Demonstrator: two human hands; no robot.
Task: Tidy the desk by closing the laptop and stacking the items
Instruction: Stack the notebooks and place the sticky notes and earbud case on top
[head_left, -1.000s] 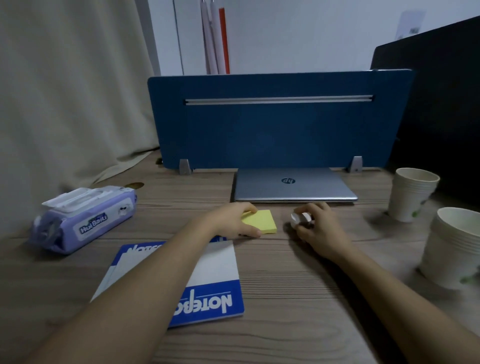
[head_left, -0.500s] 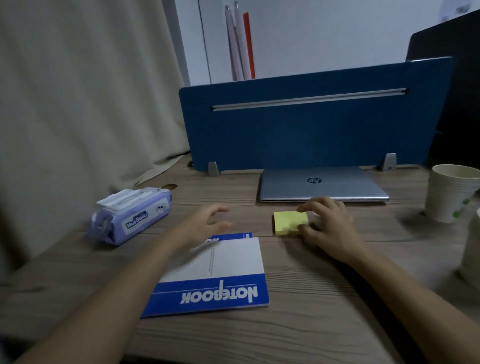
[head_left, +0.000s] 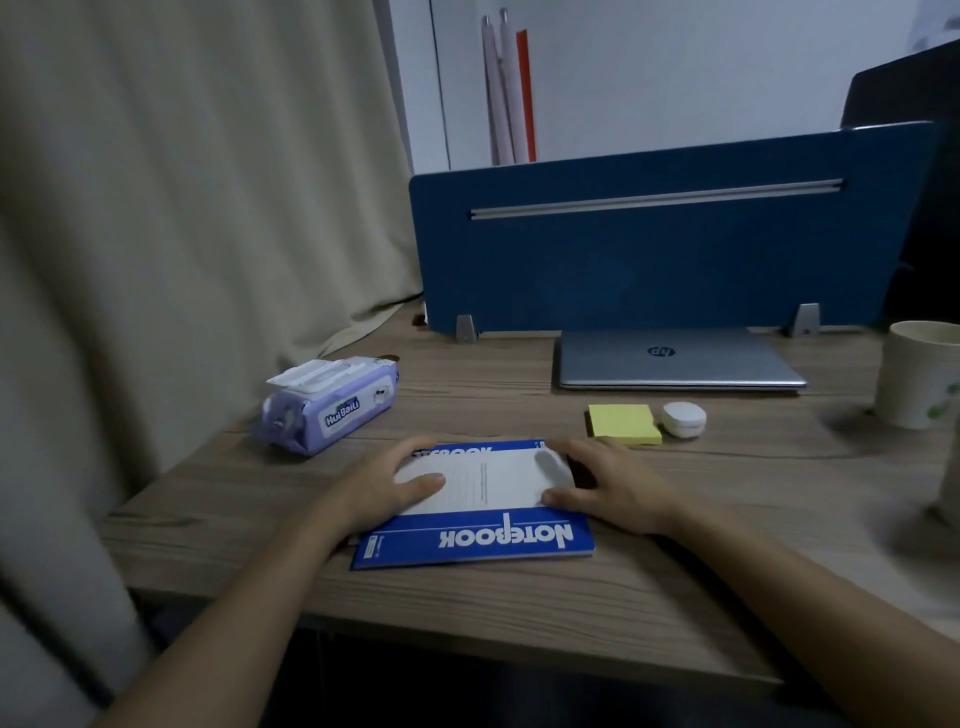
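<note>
A blue and white notebook (head_left: 488, 512) lies flat near the desk's front edge. My left hand (head_left: 387, 486) holds its left edge and my right hand (head_left: 613, 491) holds its right edge, thumbs resting on the cover. Behind the notebook sit a yellow sticky-note pad (head_left: 623, 425) and a small white round case (head_left: 683, 419), side by side. The silver laptop (head_left: 675, 361) lies closed against the blue divider. A purple pack of wet wipes (head_left: 330, 405) rests to the left.
A blue desk divider (head_left: 665, 244) stands along the back. Paper cups (head_left: 917, 382) stand at the right edge, one blurred in the near right. A beige curtain (head_left: 182, 208) hangs on the left. The wooden desk (head_left: 519, 597) ends just below the notebook.
Both hands have left the sticky-note pad and the white case and come back onto the notebook's two sides. The camera has turned left, so everything sits further right.
</note>
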